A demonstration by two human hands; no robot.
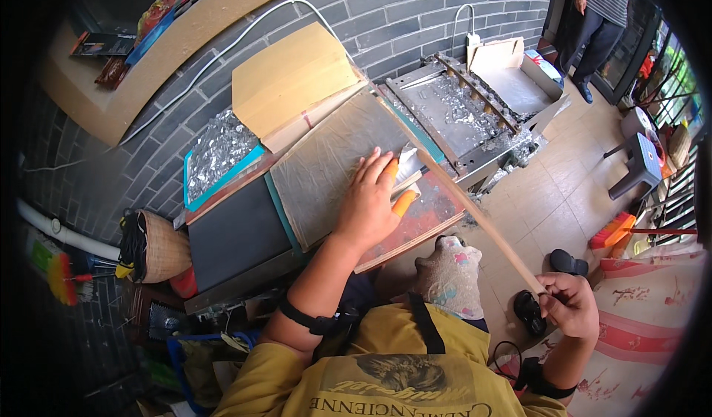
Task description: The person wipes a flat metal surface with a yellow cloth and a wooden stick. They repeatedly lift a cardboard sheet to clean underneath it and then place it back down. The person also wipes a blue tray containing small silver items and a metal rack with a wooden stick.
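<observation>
My left hand (368, 194) lies with extended fingers on a grey, sheet-covered board (311, 172), orange covers on its thumb and a finger. Beside those fingertips are a small shiny metal piece (409, 161) and a pale wooden edge. My right hand (565, 304), at lower right, is closed on the end of a long thin wooden strip (489, 231), which slopes up past the left hand. Under the board are a teal sheet and a reddish plywood board (437, 213).
Metal apparatus with shiny scraps (460, 113), a cardboard sheet (285, 76), a teal-edged scrap tray (219, 153) and a basket (163, 250) surround the work. A person (593, 24) stands at top right, near a grey-blue stool (634, 165). Sandals (567, 261) lie on the tiled floor.
</observation>
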